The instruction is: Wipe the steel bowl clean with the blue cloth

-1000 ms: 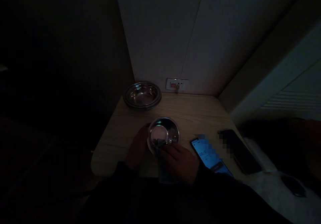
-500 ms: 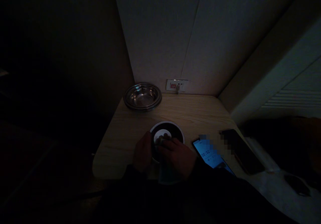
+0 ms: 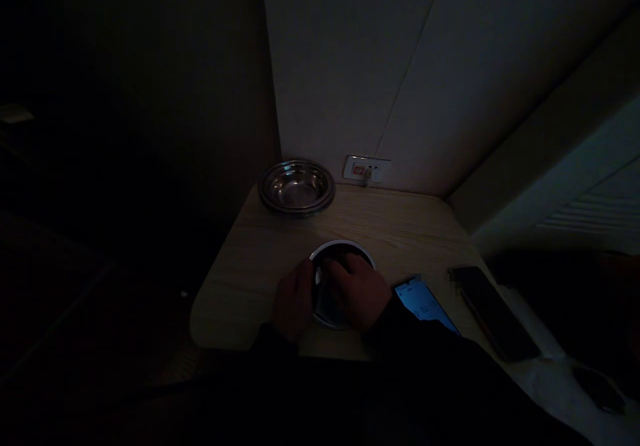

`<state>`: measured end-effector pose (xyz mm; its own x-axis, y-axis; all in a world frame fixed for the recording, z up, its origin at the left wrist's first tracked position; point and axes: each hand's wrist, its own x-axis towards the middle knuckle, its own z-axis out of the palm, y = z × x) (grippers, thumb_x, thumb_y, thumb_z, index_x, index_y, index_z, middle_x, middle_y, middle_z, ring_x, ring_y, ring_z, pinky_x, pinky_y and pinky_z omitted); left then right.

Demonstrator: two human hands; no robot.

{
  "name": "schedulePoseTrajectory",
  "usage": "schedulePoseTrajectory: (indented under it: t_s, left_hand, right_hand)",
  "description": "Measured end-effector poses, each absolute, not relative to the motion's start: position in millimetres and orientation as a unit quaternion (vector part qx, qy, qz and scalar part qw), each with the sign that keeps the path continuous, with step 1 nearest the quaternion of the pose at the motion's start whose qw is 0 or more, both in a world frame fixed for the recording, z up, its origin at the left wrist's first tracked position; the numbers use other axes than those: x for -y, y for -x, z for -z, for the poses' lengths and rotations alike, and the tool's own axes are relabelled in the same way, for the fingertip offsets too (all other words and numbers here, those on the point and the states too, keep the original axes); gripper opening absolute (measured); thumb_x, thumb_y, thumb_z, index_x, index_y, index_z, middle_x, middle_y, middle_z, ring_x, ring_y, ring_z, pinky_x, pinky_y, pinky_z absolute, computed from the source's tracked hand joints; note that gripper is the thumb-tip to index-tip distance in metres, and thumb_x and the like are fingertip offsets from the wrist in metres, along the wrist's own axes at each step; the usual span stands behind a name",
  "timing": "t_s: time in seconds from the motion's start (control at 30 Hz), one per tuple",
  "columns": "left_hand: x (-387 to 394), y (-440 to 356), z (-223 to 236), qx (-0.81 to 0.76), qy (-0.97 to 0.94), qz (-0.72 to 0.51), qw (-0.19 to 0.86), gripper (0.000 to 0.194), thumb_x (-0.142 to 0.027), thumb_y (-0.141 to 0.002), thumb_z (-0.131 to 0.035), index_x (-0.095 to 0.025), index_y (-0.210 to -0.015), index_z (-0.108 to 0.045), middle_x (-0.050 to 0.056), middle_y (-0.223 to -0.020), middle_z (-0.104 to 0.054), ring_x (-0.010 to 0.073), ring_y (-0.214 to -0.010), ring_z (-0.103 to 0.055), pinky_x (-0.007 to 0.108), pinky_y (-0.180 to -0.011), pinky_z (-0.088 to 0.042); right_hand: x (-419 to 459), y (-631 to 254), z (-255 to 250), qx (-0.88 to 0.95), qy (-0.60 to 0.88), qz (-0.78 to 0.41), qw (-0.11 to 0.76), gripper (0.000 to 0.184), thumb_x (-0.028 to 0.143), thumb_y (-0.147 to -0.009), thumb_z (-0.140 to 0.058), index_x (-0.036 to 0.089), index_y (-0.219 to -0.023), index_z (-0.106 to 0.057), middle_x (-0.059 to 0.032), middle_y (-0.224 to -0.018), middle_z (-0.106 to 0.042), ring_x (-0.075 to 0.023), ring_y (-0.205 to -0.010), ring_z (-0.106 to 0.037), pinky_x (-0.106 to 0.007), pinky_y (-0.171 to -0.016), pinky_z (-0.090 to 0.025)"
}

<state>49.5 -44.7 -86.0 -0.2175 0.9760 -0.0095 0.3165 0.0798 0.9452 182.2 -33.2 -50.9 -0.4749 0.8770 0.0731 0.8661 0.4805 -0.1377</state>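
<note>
A round bowl or dish (image 3: pixel 343 242) with a pale rim and a dark inside is on the small wooden table. My left hand (image 3: pixel 293 299) grips its left rim, the fingers closed along the edge. Inside the bowl, my right hand (image 3: pixel 359 293) has its fingers bent down over a dull bluish-grey cloth (image 3: pixel 329 305). The cloth covers part of the near side of the bowl. My right hand hides most of the bowl's middle, and the dim light blurs the fingertips.
Stacked metal dishes (image 3: pixel 297 189) stand at the table's (image 3: pixel 225 273) back left corner. A wall socket (image 3: pixel 367 169) is behind. Right of the bowl lies a lit phone (image 3: pixel 425 305), with a dark phone-like slab (image 3: pixel 495 313) beyond it. A dark oval object (image 3: pixel 599 389) lies lower right.
My right hand has moved up and farther into the bowl, taking the cloth along from the near edge. The pale centre is now mostly covered. The whole view has shifted slightly.
</note>
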Motion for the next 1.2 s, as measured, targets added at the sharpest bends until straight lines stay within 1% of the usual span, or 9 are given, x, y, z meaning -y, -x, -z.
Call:
schedulePoseTrajectory:
  t_s: [0.1,0.2,0.3,0.4,0.67,0.77,0.87,1.03,1.2]
  left_hand:
    - [44.5,-48.9,84.5,-0.625,-0.512,-0.451,0.38,0.045,-0.045,-0.088,-0.03,-0.017,-0.075,-0.062,0.005,-0.07,-0.066,0.0169,-0.066,-0.058,0.028,-0.062,-0.044]
    - [45.0,-48.7,85.1,-0.611,-0.506,-0.465,0.393,0.044,-0.045,-0.088,-0.03,-0.017,-0.077,-0.062,0.004,-0.074,-0.067,0.0166,-0.069,-0.059,0.027,-0.064,-0.044]
    - [45.5,-48.9,87.5,-0.609,-0.5,-0.474,0.392,0.045,-0.048,-0.088,-0.03,-0.017,-0.074,-0.061,0.003,-0.07,-0.066,0.0165,-0.066,-0.059,0.027,-0.062,-0.044]
    - [45.5,-49.4,89.0,-0.607,-0.497,-0.479,0.395,0.046,-0.048,-0.087,-0.031,-0.017,-0.076,-0.062,0.003,-0.071,-0.067,0.0164,-0.068,-0.059,0.026,-0.063,-0.044]
    - [45.6,-49.5,88.5,-0.626,-0.502,-0.463,0.377,0.043,-0.044,-0.088,-0.031,-0.018,-0.07,-0.059,0.002,-0.066,-0.065,0.0155,-0.062,-0.056,0.026,-0.059,-0.042]
    - [45.6,-49.4,88.0,-0.628,-0.492,-0.463,0.386,0.046,-0.047,-0.088,-0.029,-0.017,-0.071,-0.059,0.003,-0.066,-0.064,0.0165,-0.063,-0.057,0.027,-0.06,-0.043]
    - [45.1,-49.2,87.4,-0.632,-0.479,-0.471,0.386,0.046,-0.047,-0.088,-0.029,-0.018,-0.07,-0.06,0.004,-0.068,-0.065,0.0172,-0.065,-0.058,0.027,-0.063,-0.043]
    - [45.0,-49.2,88.6,-0.647,-0.477,-0.457,0.38,0.049,-0.048,-0.088,-0.028,-0.017,-0.064,-0.058,0.004,-0.061,-0.063,0.0159,-0.058,-0.056,0.027,-0.056,-0.041]
    - [45.1,-49.9,89.8,-0.642,-0.48,-0.465,0.375,0.048,-0.047,-0.088,-0.028,-0.017,-0.067,-0.06,0.004,-0.063,-0.064,0.0155,-0.059,-0.057,0.026,-0.057,-0.041]
  right_hand:
    - [38.4,-189.6,47.3,0.855,0.509,-0.045,0.09,0.021,0.017,-0.079,-0.052,0.015,-0.099,-0.057,-0.0095,-0.096,-0.055,-0.0217,-0.089,-0.05,-0.031,-0.078,-0.042]
    - [39.5,-192.2,44.7,0.856,0.507,-0.008,0.095,0.014,0.018,-0.078,-0.053,0.014,-0.091,-0.058,-0.0122,-0.101,-0.054,-0.0244,-0.093,-0.048,-0.033,-0.079,-0.043]
    - [39.0,-188.5,49.4,0.86,0.503,0.037,0.077,0.019,0.022,-0.084,-0.05,0.017,-0.099,-0.06,-0.0131,-0.099,-0.055,-0.0258,-0.091,-0.047,-0.034,-0.073,-0.044]
    - [40.1,-185.2,58.1,0.866,0.497,0.039,0.052,0.024,0.022,-0.087,-0.047,0.022,-0.109,-0.059,-0.0122,-0.097,-0.056,-0.0252,-0.089,-0.048,-0.033,-0.069,-0.044]
    - [37.1,-185.0,60.8,0.899,0.438,0.013,0.021,0.035,0.018,-0.087,-0.048,0.015,-0.122,-0.051,-0.0132,-0.111,-0.055,-0.0246,-0.094,-0.048,-0.035,-0.082,-0.044]
    - [34.4,-181.1,60.9,0.904,0.427,0.009,0.022,0.035,0.017,-0.087,-0.048,0.012,-0.122,-0.051,-0.0136,-0.109,-0.056,-0.0249,-0.096,-0.047,-0.037,-0.083,-0.043]
    - [32.3,-179.8,59.9,0.919,0.394,-0.003,0.016,0.03,0.018,-0.088,-0.048,0.016,-0.116,-0.056,-0.0119,-0.104,-0.057,-0.0231,-0.093,-0.048,-0.036,-0.081,-0.042]
    - [28.6,-180.0,56.1,0.918,0.397,0.002,0.004,0.027,0.018,-0.088,-0.047,0.018,-0.112,-0.059,-0.0102,-0.102,-0.058,-0.0231,-0.092,-0.047,-0.035,-0.078,-0.041]
    - [28.6,-178.5,55.3,0.92,0.392,0.006,-0.001,0.026,0.018,-0.09,-0.044,0.018,-0.111,-0.058,-0.0104,-0.103,-0.057,-0.0236,-0.094,-0.046,-0.035,-0.075,-0.041]
